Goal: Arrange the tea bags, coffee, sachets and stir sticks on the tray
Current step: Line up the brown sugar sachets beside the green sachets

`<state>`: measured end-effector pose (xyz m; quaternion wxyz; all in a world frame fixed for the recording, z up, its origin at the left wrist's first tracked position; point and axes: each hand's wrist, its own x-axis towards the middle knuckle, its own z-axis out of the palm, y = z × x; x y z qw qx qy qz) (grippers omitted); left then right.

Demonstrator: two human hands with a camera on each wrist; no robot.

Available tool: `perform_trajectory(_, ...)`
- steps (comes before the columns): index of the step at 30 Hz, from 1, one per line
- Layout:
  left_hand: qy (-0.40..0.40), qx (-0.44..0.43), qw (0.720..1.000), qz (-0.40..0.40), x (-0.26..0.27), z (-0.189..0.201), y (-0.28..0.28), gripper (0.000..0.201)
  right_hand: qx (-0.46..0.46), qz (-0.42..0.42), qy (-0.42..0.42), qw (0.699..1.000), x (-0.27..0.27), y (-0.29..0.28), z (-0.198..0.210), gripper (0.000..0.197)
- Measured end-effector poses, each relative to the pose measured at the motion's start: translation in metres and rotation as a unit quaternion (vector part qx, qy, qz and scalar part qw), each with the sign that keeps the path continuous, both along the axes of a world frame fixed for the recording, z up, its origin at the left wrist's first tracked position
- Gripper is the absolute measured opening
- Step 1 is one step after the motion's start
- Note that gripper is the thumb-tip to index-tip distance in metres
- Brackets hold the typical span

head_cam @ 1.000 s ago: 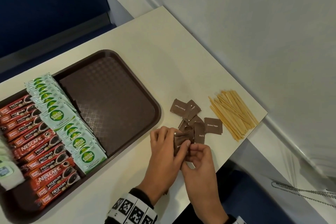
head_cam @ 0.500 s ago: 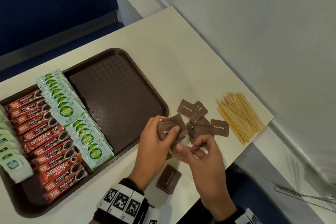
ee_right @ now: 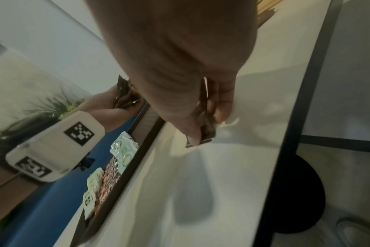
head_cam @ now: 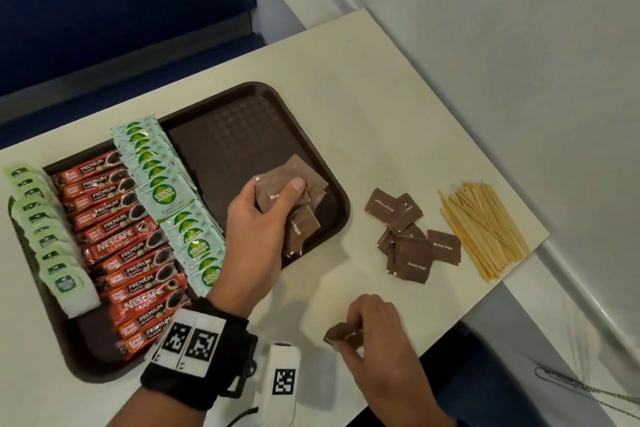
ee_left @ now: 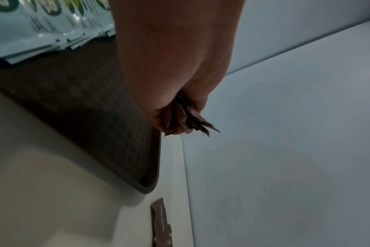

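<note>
Here the left hand (head_cam: 258, 215) holds a fanned bunch of brown sugar sachets (head_cam: 294, 198) over the bare right part of the brown tray (head_cam: 242, 135), thumb pressed on the top packet, fingers curled beneath; the left wrist view shows the packet edges sticking out of that grip above the tray's rim. The right hand (head_cam: 375, 333) pinches a single brown sachet (head_cam: 341, 336) between thumb and fingertips, low over the desk (head_cam: 346, 87) near its front edge. More loose sachets (head_cam: 408, 239) lie scattered on the desk right of the tray, and just beside them a heap of wooden stir sticks (head_cam: 485, 229) at the desk's right edge. On the tray, left to right, run rows of tea bags (head_cam: 52, 236), red coffee sticks (head_cam: 124, 246) and green-and-white coco sugar packets (head_cam: 173, 198).
</note>
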<state>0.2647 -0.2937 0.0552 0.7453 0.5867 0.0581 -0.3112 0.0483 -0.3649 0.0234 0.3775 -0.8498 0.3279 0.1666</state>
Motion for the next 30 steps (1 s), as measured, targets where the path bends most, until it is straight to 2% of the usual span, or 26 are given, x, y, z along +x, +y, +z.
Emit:
perform_trajectory(2, 0.005, -0.010, 1.000, 0.020, 0.009, 0.004, 0.006, 0.022, 0.072, -0.045, -0.011, 0.996, 0.010, -0.008, 0.008, 0.033)
perform_trajectory(4, 0.002, -0.011, 0.999, 0.038, 0.016, 0.005, 0.012, 0.022, 0.162, -0.111, -0.039, 0.980, 0.028, -0.020, 0.022, 0.024)
perform_trajectory(7, 0.000, -0.015, 0.999, 0.040, 0.023, 0.008, 0.025, 0.025, 0.236, -0.203, -0.088, 0.946, 0.063, -0.038, 0.046, 0.010)
perform_trajectory(11, 0.015, -0.035, 0.999, 0.027, 0.023, 0.012, 0.039, 0.029, 0.344, -0.262, -0.171, 0.885, 0.109, -0.051, 0.063, 0.016)
perform_trajectory(13, 0.021, -0.046, 0.999, 0.015, 0.022, 0.015, 0.044, 0.030, 0.358, -0.243, -0.193, 0.881, 0.130, -0.054, 0.066, 0.019)
perform_trajectory(17, 0.018, -0.049, 0.999, 0.013, 0.020, 0.019, 0.051, 0.031, 0.293, -0.185, -0.199, 0.917, 0.166, -0.055, 0.071, 0.019)
perform_trajectory(19, 0.019, -0.048, 0.998, 0.025, 0.021, 0.021, 0.053, 0.033, 0.265, -0.174, -0.208, 0.925, 0.178, -0.055, 0.072, 0.020)
perform_trajectory(22, 0.013, -0.039, 0.998, 0.042, 0.019, 0.024, 0.056, 0.035, 0.272, -0.176, -0.224, 0.919, 0.190, -0.056, 0.070, 0.024)
perform_trajectory(30, 0.017, -0.031, 0.996, 0.088, 0.018, 0.026, 0.051, 0.037, 0.381, -0.129, -0.212, 0.891, 0.208, -0.072, 0.063, 0.019)
